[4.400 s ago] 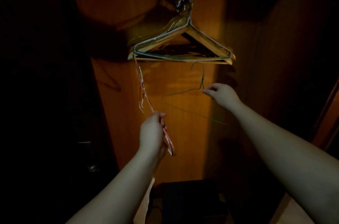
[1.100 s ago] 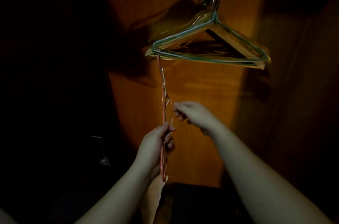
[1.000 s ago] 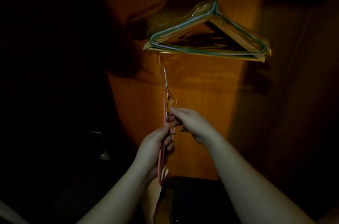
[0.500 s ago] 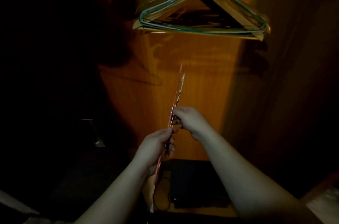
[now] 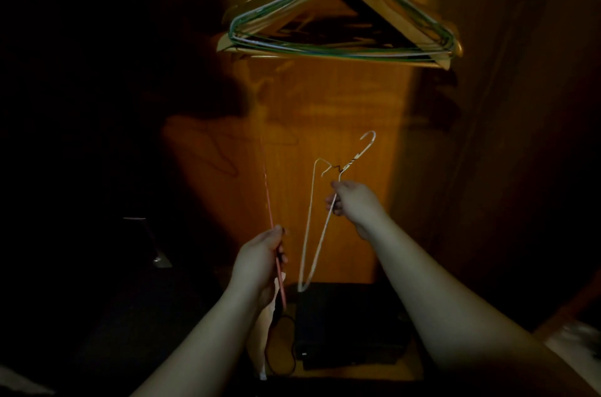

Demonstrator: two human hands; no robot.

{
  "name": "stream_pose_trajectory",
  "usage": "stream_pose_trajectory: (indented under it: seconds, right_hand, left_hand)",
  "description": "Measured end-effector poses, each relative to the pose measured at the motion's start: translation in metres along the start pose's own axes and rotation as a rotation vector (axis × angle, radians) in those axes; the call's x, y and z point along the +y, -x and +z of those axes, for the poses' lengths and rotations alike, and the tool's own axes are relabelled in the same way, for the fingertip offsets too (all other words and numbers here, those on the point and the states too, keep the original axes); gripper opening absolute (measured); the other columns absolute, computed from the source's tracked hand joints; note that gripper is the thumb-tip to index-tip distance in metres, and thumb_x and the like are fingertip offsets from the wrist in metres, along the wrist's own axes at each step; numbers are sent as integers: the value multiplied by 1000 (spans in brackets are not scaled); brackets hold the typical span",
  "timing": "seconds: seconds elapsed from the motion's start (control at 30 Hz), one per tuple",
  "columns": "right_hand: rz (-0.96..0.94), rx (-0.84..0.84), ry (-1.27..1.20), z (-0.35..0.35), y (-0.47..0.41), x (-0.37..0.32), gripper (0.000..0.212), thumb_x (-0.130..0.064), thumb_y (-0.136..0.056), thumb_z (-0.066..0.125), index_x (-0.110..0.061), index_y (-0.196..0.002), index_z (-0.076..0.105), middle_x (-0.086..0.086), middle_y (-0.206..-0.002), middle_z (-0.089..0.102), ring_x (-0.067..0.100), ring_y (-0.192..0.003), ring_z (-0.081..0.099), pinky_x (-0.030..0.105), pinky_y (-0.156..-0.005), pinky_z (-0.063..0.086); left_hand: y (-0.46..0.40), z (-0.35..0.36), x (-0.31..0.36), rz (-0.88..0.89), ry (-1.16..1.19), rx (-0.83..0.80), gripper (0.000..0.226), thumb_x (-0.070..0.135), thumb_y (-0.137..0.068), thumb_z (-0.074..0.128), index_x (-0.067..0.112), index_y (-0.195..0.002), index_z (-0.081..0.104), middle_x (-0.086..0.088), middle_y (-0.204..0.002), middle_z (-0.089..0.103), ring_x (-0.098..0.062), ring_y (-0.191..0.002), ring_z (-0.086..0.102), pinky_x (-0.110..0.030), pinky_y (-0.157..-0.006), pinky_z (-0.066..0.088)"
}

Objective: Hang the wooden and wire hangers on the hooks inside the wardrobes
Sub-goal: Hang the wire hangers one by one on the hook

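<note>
Now the two hands have come apart, where half a second ago they worked close together on one bundle of thin wire. The right hand (image 5: 349,201) pinches a white wire hanger (image 5: 313,224) just below its twisted neck, fingers curled round the wire, and holds it out to the right with its hook pointing up and its body dangling down toward a dark box (image 5: 349,325) on the wardrobe floor. The left hand (image 5: 260,261) grips a pink wire hanger (image 5: 273,234), seen almost edge-on as a thin line rising from the fist; its upper end fades into blur, so how far up it reaches is hard to tell.

Overhead, the hung bunch of wooden and wire hangers (image 5: 338,29) crowds one point at the top edge of the view against the wardrobe back panel (image 5: 325,103); the hook itself is out of frame.

So the white hanger looks freed from the pink one, which likely means the untangling is done. Lifting the white hanger's hook up onto the bunch's hook seems the next step, with the pink one left to follow.
</note>
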State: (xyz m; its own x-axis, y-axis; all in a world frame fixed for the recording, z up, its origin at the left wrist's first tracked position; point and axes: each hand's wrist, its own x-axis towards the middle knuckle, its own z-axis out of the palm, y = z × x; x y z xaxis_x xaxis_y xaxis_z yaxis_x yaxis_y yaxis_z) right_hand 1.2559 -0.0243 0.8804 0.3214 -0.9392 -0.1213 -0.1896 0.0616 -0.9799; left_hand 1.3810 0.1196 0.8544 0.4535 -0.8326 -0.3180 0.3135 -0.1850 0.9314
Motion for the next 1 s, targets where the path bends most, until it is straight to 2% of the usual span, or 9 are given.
stream_pose_trajectory:
  seconds: [0.1, 0.23, 0.33, 0.5, 0.57, 0.67, 0.87, 0.93, 1.0]
  right_hand:
    - [3, -9, -11, -12, -1, 0, 40, -18, -106, 36, -5, -144, 39, 6, -83, 62, 16, -72, 61, 26, -65, 46]
    - [57, -47, 55, -25, -7, -1, 44, -13, -106, 35, -6, -149, 30, 7, -84, 63, 15, -72, 61, 27, -69, 49]
    - [96, -39, 161, -36, -15, 0, 41, -6, -103, 36, -8, -143, 40, 5, -88, 63, 16, -75, 60, 29, -71, 50]
    - [-45, 58, 498, -57, -19, -18, 29, -11, -101, 40, -14, -123, 58, -2, -80, 56, 13, -55, 43, 17, -43, 33]
    - [-121, 84, 563, -66, -21, -28, 23, -20, -102, 41, -16, -114, 61, 1, -82, 58, 12, -56, 43, 25, -48, 31]
    - [-238, 136, 576, -77, -24, -46, 16, -30, -100, 49, -19, -99, 61, 7, -89, 63, 13, -62, 48, 27, -55, 34]
    - [-395, 238, 527, -93, -24, -92, 23, -43, -96, 55, -22, -99, 65, -1, -89, 62, 16, -81, 55, 29, -64, 40]
    - [-439, 272, 520, -97, -23, -109, 27, -43, -95, 56, -19, -100, 67, -1, -89, 63, 17, -84, 56, 32, -68, 41]
    - [-479, 298, 508, -100, -23, -127, 27, -43, -95, 56, -18, -99, 67, -2, -85, 62, 16, -82, 56, 29, -63, 39]
  left_hand:
    - [-3, 1, -2, -12, -21, 15, 25, 31, -98, 53, 16, -85, 66, -3, -67, 50, -17, -62, 49, -33, -67, 42]
    - [-5, 0, -2, -17, -6, 0, 26, 31, -99, 53, 10, -103, 68, -3, -67, 48, -16, -60, 47, -32, -66, 39]
    - [-6, 0, -2, 17, -11, 4, 32, 33, -99, 53, 4, -109, 63, -4, -70, 49, -16, -61, 47, -33, -69, 40]
    - [-1, 4, 9, 103, 3, 67, 26, 31, -100, 51, 15, -106, 70, -4, -72, 51, -15, -63, 50, -29, -66, 42]
    - [3, 5, 13, 154, 8, 69, 26, 31, -100, 51, 15, -104, 70, -5, -73, 52, -15, -64, 50, -28, -64, 42]
    - [5, 8, 24, 210, 11, 89, 25, 32, -99, 53, 16, -103, 71, -6, -76, 54, -15, -64, 51, -27, -63, 42]
    - [6, 19, 59, 307, 33, 105, 26, 33, -99, 53, 15, -102, 71, -1, -69, 54, -13, -60, 50, -24, -57, 40]
    - [6, 23, 71, 361, 42, 106, 27, 35, -99, 53, 16, -103, 72, 1, -73, 56, -15, -67, 51, -26, -61, 41]
    - [6, 27, 83, 416, 51, 121, 27, 37, -98, 53, 19, -102, 73, 2, -79, 58, -17, -76, 53, -28, -66, 42]
